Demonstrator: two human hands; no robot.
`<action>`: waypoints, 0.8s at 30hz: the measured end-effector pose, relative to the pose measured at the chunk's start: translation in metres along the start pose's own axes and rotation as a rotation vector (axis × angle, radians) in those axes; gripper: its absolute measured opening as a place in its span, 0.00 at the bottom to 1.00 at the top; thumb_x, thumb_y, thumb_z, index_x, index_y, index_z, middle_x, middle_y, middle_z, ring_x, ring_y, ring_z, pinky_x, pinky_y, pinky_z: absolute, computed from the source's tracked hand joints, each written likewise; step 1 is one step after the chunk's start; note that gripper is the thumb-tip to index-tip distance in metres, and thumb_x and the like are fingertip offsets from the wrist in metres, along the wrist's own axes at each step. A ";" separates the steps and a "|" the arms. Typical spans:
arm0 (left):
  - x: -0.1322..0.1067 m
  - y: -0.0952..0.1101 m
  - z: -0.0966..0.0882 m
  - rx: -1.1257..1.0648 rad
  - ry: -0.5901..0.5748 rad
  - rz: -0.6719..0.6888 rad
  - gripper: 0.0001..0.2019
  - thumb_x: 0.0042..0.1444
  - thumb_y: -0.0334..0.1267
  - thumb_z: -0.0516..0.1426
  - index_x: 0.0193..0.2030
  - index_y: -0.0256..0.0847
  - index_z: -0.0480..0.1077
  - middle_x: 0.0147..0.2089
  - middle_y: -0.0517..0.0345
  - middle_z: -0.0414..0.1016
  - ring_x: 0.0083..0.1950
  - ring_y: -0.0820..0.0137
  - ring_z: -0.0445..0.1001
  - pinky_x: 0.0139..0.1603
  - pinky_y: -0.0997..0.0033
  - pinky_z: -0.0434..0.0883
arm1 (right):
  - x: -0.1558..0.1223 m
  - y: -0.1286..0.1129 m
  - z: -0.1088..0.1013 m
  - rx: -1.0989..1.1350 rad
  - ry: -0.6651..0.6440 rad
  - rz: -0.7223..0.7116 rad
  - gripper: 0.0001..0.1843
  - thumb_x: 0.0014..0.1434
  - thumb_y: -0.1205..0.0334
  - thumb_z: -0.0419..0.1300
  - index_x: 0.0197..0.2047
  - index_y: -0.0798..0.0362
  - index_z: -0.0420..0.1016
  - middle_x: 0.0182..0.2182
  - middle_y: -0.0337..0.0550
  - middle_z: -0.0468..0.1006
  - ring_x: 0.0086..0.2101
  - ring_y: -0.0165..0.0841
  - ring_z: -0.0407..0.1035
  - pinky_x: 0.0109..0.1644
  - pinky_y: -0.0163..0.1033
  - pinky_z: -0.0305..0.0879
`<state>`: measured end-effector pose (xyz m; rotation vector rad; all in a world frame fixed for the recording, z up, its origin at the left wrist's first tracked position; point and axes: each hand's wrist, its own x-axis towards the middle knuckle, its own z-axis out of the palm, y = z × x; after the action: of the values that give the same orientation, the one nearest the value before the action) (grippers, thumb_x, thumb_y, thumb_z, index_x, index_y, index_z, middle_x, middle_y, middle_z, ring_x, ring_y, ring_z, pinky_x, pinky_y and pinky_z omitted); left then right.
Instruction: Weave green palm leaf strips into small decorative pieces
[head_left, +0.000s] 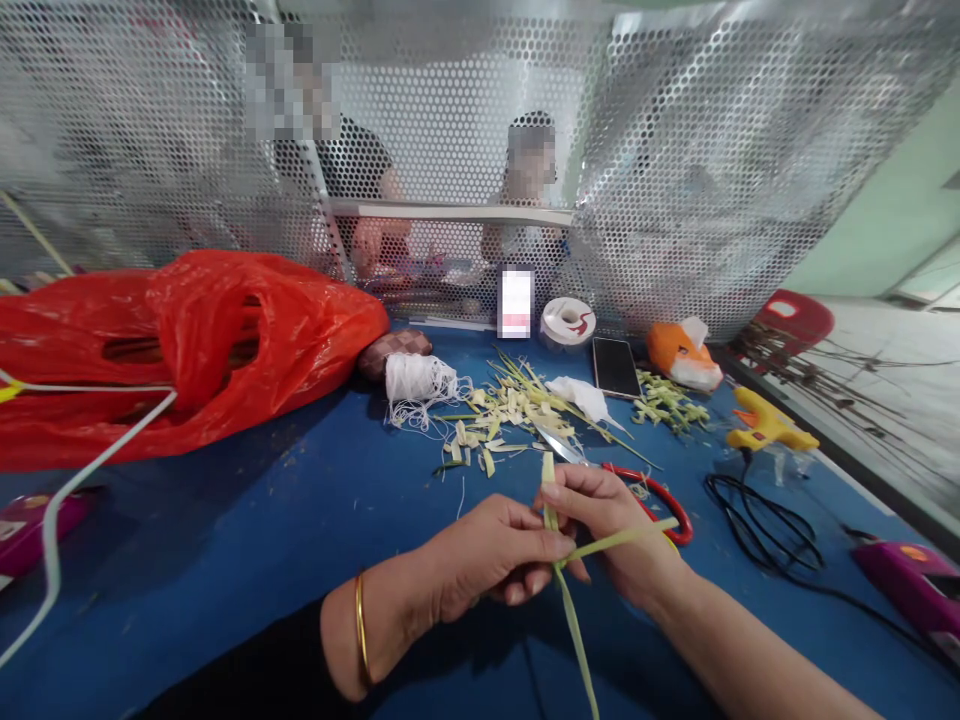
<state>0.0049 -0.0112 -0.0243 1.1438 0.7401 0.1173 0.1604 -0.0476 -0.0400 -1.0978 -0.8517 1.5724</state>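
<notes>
Pale green leaf strips (576, 640) cross between my two hands, one hanging down toward me and another pointing right. My left hand (499, 550), with a gold bangle at the wrist, pinches the strips where they cross. The fingers of my right hand (611, 525) are closed on the upper, folded part of the same strips. Just behind and partly under my right hand lie red-handled scissors (664, 497), blades pointing to the far left. Beyond them is a loose heap of cut leaf pieces (510, 405).
A red plastic bag (300, 310) fills the left. White string (420, 380), a tape roll (568, 322), a phone (616, 367) and a tissue pack (679, 355) stand behind. At right are a yellow glue gun (769, 425) with black cord and a purple device (907, 585). Two people sit beyond a perforated screen.
</notes>
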 end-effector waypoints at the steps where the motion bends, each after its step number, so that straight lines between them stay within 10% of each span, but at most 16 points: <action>1: 0.000 0.000 0.000 0.008 0.006 -0.002 0.13 0.53 0.44 0.59 0.32 0.36 0.79 0.16 0.67 0.62 0.14 0.82 0.56 0.16 0.78 0.49 | 0.000 0.001 0.001 0.003 0.024 -0.006 0.19 0.45 0.49 0.71 0.22 0.56 0.73 0.14 0.33 0.66 0.12 0.22 0.56 0.11 0.28 0.50; 16: 0.002 -0.006 0.003 0.029 -0.070 -0.021 0.14 0.53 0.45 0.59 0.29 0.35 0.78 0.15 0.65 0.64 0.15 0.80 0.59 0.18 0.78 0.54 | -0.001 0.005 0.005 -0.104 0.172 -0.074 0.21 0.41 0.48 0.73 0.19 0.57 0.74 0.14 0.33 0.63 0.18 0.22 0.53 0.20 0.29 0.48; 24: 0.011 -0.002 -0.005 -0.143 0.455 0.309 0.18 0.56 0.51 0.57 0.34 0.35 0.75 0.20 0.65 0.66 0.19 0.81 0.60 0.20 0.78 0.53 | 0.004 0.001 -0.002 -0.248 0.268 -0.236 0.22 0.53 0.42 0.64 0.32 0.54 0.76 0.22 0.37 0.71 0.24 0.29 0.64 0.29 0.34 0.61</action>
<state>0.0104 -0.0033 -0.0321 1.0980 0.9326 0.6979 0.1617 -0.0435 -0.0425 -1.2989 -0.9700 1.1169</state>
